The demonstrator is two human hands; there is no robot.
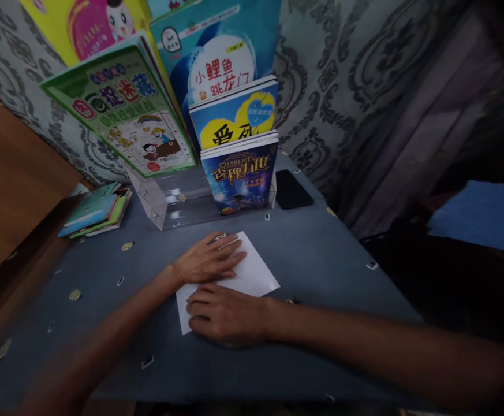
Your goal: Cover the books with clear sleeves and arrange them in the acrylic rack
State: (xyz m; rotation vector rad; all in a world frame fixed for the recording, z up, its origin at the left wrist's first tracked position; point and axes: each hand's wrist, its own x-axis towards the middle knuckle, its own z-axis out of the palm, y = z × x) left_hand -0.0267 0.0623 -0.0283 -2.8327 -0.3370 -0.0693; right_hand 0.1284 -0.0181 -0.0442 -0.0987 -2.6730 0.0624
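A white sheet of paper (pixel 252 271), seemingly folded, lies at a slant on the dark grey-blue tablecloth (pixel 312 346). My left hand (pixel 211 260) rests palm down on its far part, with the fingers stretched out flat and a little apart. Nearer to me, my right hand (pixel 230 315) is closed on the paper's near left part, its fingers bent and close together. The right fingertips and whatever is beneath the palm are hidden.
Behind the paper a clear plastic rack (pixel 152 202) holds several upright books, with a dark blue book (pixel 241 179) in front. A black phone (pixel 292 189) lies right of the rack. To the left is a stack of thin books (pixel 98 211). Patterned curtain (pixel 321 75) hangs behind.
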